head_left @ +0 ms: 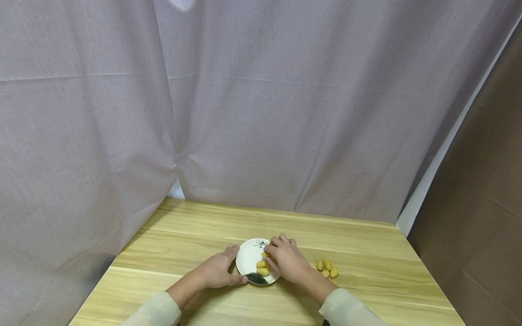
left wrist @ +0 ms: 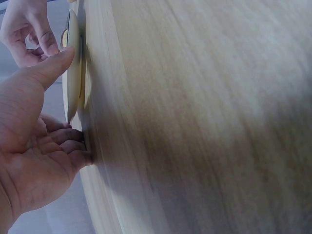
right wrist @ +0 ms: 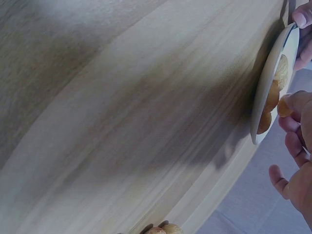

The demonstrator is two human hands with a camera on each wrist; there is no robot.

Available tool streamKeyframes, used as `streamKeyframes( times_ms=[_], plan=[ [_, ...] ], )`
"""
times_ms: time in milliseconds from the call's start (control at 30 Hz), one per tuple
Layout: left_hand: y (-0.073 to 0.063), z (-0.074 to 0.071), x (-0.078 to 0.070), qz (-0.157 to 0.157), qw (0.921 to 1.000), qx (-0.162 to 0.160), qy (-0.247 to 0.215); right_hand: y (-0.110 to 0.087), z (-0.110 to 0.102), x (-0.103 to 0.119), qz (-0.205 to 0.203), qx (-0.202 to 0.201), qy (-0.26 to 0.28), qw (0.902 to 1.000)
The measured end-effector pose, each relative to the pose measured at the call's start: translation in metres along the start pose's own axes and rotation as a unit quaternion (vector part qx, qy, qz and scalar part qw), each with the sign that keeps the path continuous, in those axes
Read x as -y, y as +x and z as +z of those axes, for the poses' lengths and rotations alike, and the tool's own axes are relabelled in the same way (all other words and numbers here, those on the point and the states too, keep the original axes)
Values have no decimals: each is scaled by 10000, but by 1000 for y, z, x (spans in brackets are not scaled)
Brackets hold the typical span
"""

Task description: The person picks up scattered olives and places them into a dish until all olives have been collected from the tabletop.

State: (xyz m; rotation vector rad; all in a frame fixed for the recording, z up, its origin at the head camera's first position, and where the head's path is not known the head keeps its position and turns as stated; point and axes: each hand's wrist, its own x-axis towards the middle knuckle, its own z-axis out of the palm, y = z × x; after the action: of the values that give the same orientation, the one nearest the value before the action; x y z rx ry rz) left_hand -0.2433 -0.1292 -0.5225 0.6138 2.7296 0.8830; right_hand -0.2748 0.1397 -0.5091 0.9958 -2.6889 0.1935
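Observation:
A round white plate [head_left: 246, 259] with a dark green patch and a small dark print lies on the wooden table. My left hand [head_left: 218, 270] holds its left rim, thumb at the near side and fingers farther round. Several yellow oval fruits [head_left: 263, 271] sit on the plate's right half. Over them, my right hand [head_left: 288, 260] pinches one orange-yellow oval fruit [right wrist: 284, 107] between thumb and fingers. That hand partly hides the plate's right side and some fruit. In the left wrist view the plate [left wrist: 73, 73] shows edge-on beside the left thumb.
More oval fruits [head_left: 328, 266] lie in a group on the table right of my right forearm, which partly covers them. Grey curtains [head_left: 261, 113] hang behind and left of the wooden table [head_left: 367, 253]. A brown panel [head_left: 477, 190] stands along the right side.

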Motion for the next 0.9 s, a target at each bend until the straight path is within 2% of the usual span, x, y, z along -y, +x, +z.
streamKeyframes(
  times_ms=[400,633,900],
  plan=[
    [-2,0,-2,3,10000,-27,-1,2,3,2,-37,13,5,10000],
    [-3,1,-1,-71,10000,19,-11,3,3,5,-47,229,81,9997],
    [-1,1,-1,-35,10000,-11,1,6,4,6,32,274,-14,9996]
  ],
)
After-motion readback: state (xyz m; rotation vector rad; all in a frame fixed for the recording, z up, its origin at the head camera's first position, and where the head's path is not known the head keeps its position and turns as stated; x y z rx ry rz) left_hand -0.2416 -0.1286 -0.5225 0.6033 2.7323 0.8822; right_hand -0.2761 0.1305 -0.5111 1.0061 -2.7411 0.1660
